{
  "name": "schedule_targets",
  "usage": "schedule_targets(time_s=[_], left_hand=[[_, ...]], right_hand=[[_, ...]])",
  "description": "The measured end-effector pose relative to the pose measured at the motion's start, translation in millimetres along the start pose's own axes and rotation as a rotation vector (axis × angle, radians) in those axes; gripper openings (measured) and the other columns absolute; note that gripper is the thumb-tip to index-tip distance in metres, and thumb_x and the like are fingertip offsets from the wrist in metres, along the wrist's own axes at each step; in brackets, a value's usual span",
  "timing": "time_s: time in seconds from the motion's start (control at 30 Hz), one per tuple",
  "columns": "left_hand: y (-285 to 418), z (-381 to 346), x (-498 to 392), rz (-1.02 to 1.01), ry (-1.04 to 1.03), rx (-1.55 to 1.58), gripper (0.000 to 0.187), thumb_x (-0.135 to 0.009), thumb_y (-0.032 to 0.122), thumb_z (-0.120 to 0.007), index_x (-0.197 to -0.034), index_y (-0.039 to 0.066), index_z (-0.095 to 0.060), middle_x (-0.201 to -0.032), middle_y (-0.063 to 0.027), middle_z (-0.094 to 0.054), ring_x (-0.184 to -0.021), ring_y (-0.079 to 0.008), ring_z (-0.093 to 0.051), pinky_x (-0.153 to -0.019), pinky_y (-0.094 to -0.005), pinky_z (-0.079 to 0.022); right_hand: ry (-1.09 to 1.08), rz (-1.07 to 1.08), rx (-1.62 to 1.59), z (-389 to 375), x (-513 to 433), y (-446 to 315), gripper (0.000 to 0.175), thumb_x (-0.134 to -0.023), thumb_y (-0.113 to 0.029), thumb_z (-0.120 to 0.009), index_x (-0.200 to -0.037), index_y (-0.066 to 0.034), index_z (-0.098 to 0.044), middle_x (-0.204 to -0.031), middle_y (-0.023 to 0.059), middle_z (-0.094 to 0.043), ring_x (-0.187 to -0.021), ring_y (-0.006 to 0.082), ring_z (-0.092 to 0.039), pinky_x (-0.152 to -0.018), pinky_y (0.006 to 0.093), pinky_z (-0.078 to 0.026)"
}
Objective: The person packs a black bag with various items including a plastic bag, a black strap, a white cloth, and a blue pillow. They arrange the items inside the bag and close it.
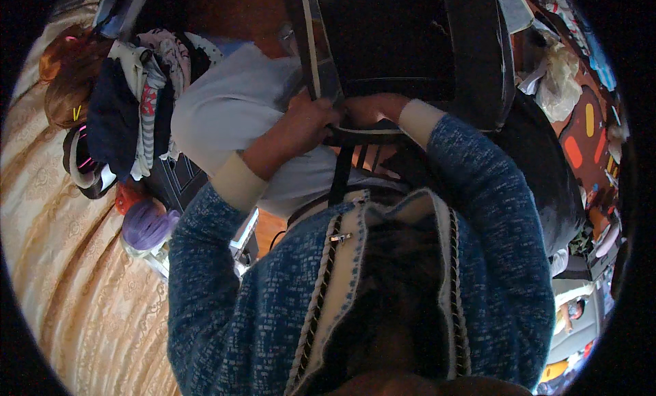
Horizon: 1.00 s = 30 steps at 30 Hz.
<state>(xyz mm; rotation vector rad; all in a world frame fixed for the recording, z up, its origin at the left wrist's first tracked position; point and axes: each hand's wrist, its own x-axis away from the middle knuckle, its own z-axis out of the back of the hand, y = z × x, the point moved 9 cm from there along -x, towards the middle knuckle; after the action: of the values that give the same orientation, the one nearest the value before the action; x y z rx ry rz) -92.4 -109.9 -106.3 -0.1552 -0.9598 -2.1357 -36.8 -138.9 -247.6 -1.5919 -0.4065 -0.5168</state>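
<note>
A large black fabric item with light edge trim (482, 63), bag-like in shape, stands or lies before me at the top centre, over my lap. My left hand (312, 122) has its fingers closed on the trimmed lower corner of it. Close beside, my right hand (371, 109) reaches to the same corner, its fingertips partly hidden by the dark fabric. A black strap (341, 175) runs down from that edge toward my waist. Pale grey trousers (230, 119) cover my leg under the left hand.
Left are folded clothes (115, 114), wigs or doll hair in brown (72, 96) and purple (146, 224), and a beige patterned curtain or cover (77, 273). At right lie a crumpled plastic bag (558, 83) and a brown patterned mat (579, 134).
</note>
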Motion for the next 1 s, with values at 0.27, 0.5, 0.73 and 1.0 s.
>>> schedule_targets(time_s=[0.27, 0.5, 0.73, 1.0], left_hand=[[5.3, 12.8, -3.8, -0.010, 0.105, 0.047, 0.012, -0.072, 0.013, -0.071, -0.084, 0.014, -0.070, -0.094, -0.0085, -0.062, -0.097, -0.0343, -0.058, -0.085, -0.0465, -0.045], [3.9, 6.1, -8.6, 0.001, -0.007, 0.110, 0.008, -0.078, 0.012, -0.067, -0.086, 0.011, -0.067, -0.093, -0.0110, -0.062, -0.094, -0.0324, -0.060, -0.087, -0.0444, -0.043], [-4.9, -2.2, -10.3, 0.069, -0.087, 0.083, 0.011, -0.083, 0.011, -0.064, -0.094, 0.010, -0.067, -0.099, -0.0123, -0.063, -0.099, -0.0333, -0.059, -0.089, -0.0450, -0.044], [-3.8, 50.7, -21.1, 0.083, 0.281, 0.229, 0.017, -0.083, 0.007, -0.061, -0.099, 0.007, -0.068, -0.096, -0.0155, -0.064, -0.093, -0.0368, -0.063, -0.080, -0.0448, -0.051]], right_hand=[[0.021, 0.136, -0.053, -3.6, -6.3, -20.1, 0.029, -0.093, -0.025, -0.061, -0.113, -0.0050, -0.068, -0.116, 0.0155, -0.068, -0.105, 0.0243, -0.064, -0.093, 0.0380, -0.048], [-0.009, 0.134, 0.024, -1.8, -2.3, -54.3, 0.030, -0.093, -0.025, -0.061, -0.115, -0.0051, -0.067, -0.116, 0.0157, -0.068, -0.106, 0.0246, -0.064, -0.093, 0.0379, -0.048], [0.000, 0.068, 0.020, 7.1, 5.3, -41.0, 0.031, -0.093, -0.025, -0.061, -0.116, -0.0052, -0.067, -0.116, 0.0160, -0.068, -0.107, 0.0249, -0.063, -0.093, 0.0377, -0.048], [0.583, -0.250, 0.066, 144.5, 55.4, 123.7, 0.036, -0.091, -0.022, -0.062, -0.125, -0.0074, -0.063, -0.126, 0.0174, -0.062, -0.113, 0.0330, -0.061, -0.096, 0.0415, -0.049]])
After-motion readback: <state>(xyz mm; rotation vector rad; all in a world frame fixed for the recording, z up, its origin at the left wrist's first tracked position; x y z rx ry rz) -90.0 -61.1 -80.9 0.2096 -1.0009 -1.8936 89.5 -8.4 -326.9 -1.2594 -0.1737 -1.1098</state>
